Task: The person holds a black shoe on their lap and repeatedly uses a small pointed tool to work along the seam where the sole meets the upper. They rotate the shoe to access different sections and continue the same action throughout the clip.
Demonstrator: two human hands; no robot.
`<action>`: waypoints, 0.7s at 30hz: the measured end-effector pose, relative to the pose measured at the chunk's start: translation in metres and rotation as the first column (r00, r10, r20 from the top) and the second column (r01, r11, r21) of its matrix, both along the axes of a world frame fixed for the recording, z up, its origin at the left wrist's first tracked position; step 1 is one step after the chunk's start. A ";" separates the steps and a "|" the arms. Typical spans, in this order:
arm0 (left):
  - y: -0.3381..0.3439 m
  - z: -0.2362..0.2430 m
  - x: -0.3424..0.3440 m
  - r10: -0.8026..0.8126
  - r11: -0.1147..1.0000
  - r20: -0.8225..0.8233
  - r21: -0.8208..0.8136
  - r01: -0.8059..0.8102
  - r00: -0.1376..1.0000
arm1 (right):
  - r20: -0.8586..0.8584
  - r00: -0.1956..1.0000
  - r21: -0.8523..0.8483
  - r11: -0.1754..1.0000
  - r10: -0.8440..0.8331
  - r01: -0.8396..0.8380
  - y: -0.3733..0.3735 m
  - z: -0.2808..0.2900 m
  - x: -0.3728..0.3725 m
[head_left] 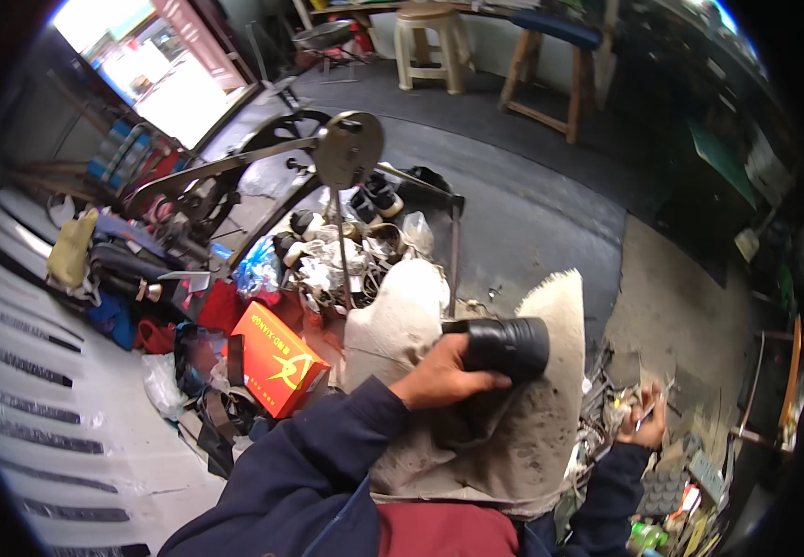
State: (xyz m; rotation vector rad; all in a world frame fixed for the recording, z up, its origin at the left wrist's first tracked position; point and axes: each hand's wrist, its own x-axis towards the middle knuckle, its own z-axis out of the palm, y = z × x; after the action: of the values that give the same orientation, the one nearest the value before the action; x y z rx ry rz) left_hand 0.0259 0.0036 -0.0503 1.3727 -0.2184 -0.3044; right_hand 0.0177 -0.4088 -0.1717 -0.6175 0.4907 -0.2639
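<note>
A black shoe [506, 348] lies across my lap, one rounded end pointing right. My left hand [448, 373] grips it from the left, fingers over the top and thumb along the near side. Under it, a stained beige cloth [551, 436] with a frayed edge covers my lap. Out to the right, my right hand [645, 420] is closed, with something thin and pale at its fingers that is too small to name. That hand is over a jumble of small tools and scraps [597, 408].
Ahead stands a metal hand-cranked machine with a round wheel [348, 150]. Shoes and plastic bags [346, 260] are heaped below it. An orange-red box [277, 360] sits to the left, near bags and cloths. Stools [432, 46] stand at the back.
</note>
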 end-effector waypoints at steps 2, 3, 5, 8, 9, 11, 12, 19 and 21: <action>-0.001 -0.001 0.000 -0.017 0.999 0.085 0.049 0.013 0.996 | -0.006 0.978 -0.017 0.978 0.209 -0.209 -0.035 -0.050 -0.012; -0.001 0.000 0.000 -0.013 0.998 0.060 0.057 0.009 0.998 | 0.049 0.948 -0.022 0.950 0.314 -0.313 -0.049 -0.068 -0.019; 0.000 0.003 0.000 -0.017 0.998 0.108 0.063 0.010 0.994 | 0.088 0.914 -0.034 0.918 0.397 -0.395 -0.066 -0.095 -0.029; 0.001 0.005 -0.003 -0.036 0.997 0.194 0.073 0.022 0.980 | -0.082 0.893 -0.071 0.891 0.443 -0.449 -0.078 -0.092 -0.044; 0.000 0.005 -0.004 -0.042 0.998 0.222 0.057 0.030 0.974 | -0.115 0.881 -0.104 0.877 0.458 -0.469 -0.082 -0.081 -0.044; 0.000 0.002 -0.004 -0.026 0.998 0.226 0.070 0.011 0.974 | -0.156 0.861 -0.210 0.835 0.484 -0.508 -0.088 -0.050 -0.047; -0.001 0.000 -0.004 -0.024 0.998 0.238 0.061 0.009 0.971 | -0.168 0.848 -0.271 0.804 0.502 -0.530 -0.090 -0.032 -0.048; 0.001 -0.002 -0.006 -0.037 0.997 0.262 0.078 0.017 0.964 | -0.040 0.899 -0.463 0.790 0.436 -0.403 -0.045 0.065 -0.052; 0.002 0.002 -0.007 -0.006 0.999 0.255 0.050 -0.007 0.967 | 0.098 0.753 -0.225 0.752 0.650 -0.620 -0.032 0.084 -0.041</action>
State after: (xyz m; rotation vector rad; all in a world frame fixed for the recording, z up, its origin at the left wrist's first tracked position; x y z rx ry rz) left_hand 0.0187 0.0052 -0.0479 1.4614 -0.4258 -0.1323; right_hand -0.0237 -0.4412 -0.0878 -0.8968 0.0629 0.3013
